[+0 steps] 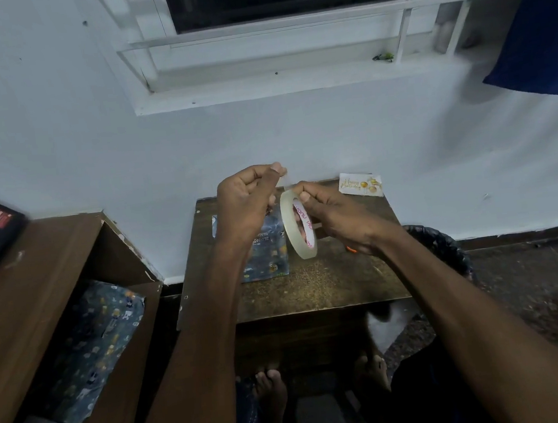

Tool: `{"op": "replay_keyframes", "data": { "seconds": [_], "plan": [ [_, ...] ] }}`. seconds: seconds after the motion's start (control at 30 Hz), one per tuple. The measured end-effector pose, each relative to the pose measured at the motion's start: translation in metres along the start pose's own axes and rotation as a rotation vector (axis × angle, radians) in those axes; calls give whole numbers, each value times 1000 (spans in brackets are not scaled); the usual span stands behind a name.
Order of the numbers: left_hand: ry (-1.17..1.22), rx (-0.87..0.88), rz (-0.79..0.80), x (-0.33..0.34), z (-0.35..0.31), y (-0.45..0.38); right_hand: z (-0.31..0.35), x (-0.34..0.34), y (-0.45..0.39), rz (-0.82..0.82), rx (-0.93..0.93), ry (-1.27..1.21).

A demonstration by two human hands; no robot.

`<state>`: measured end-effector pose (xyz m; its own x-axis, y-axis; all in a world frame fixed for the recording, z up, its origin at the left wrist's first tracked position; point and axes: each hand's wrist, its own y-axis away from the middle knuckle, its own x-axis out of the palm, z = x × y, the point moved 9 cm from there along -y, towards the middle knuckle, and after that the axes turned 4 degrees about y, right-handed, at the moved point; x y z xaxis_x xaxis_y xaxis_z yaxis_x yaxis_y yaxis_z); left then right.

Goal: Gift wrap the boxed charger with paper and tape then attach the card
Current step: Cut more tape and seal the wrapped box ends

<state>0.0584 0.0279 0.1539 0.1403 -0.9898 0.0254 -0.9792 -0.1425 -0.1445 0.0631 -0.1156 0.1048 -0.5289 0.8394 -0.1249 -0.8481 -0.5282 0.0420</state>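
The wrapped box (264,247) is sitting on the worktop (313,287), partly behind my left hand (245,197), which is pinching a strip of clear tape (282,176). My right hand (337,219) is gripping the tape roll (298,226) (card (360,185) lying near the wall).

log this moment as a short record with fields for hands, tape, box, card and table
left hand: pinches the free end of the tape, pulled up from the roll
right hand: grips the tape roll, upright in the air
wrapped box: on the table behind the hands, covered in patterned paper
card: lies at the far right corner, unattached
table: small, dark wood, against the wall
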Motion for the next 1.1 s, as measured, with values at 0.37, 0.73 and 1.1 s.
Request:
{"op": "replay_keyframes", "data": {
  "seconds": [0.37, 0.73, 1.1],
  "plan": [
    [-54, -15, 90, 2, 3, -5, 10, -4, 5, -57, -100, 28],
    [99, -66, -15, -7, 9, -5, 15, 0, 4, -96, -122, 284],
    [63, -14, 202, 8, -2, 0, 9, -21, 4, -250, -145, 345]
  ]
}}
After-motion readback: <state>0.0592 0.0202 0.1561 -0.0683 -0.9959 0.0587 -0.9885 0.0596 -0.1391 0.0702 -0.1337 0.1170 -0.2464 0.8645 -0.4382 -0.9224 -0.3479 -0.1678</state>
